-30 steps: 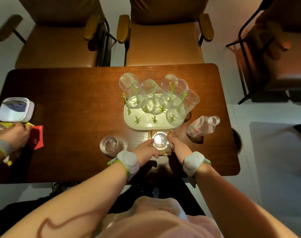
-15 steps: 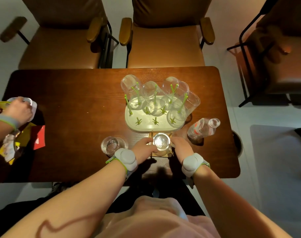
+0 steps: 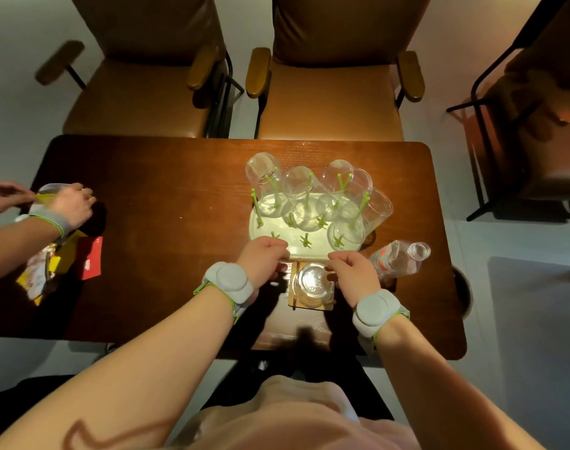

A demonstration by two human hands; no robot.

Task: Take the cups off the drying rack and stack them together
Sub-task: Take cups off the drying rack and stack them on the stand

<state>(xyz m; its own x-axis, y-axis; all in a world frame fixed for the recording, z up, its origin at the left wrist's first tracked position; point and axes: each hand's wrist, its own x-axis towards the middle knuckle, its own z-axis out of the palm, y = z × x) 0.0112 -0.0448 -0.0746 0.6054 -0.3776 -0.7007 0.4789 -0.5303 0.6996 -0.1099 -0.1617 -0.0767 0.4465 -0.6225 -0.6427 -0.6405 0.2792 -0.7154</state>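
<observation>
Looks barely begun. Left to lift: five or six clear cups (image 3: pixel 298 185), upended and tilted on the green pegs (image 3: pixel 256 207) of the drying rack (image 3: pixel 316 251), crowded toward its far and right parts, with the nearest pegs bare. Off the rack, so far as can be judged: only a single cup (image 3: pixel 313 282), upright on a wooden coaster (image 3: pixel 293 302) just in front of the rack's near rim. No stack to be seen yet, so nearly all the lifting and all the nesting probably lie ahead.

Left hand (image 3: pixel 264 258) at the rack's near rim, knuckles up, fingers curled; hard to tell whether gripping the rim or only resting there. Right hand (image 3: pixel 352 271) likewise curled, fingertips at the same rim, thumb side just beside the single cup; cannot tell if holding anything.

Off to the right, a plastic bottle (image 3: pixel 395 259) lying on the table (image 3: pixel 166 196), uncapped, with a reddish label too blurred to read. At the far left, another person's hands (image 3: pixel 74 204) busy with a yellow packet (image 3: pixel 53 264) and a red card (image 3: pixel 90 258); a white mark on the card, not legible
</observation>
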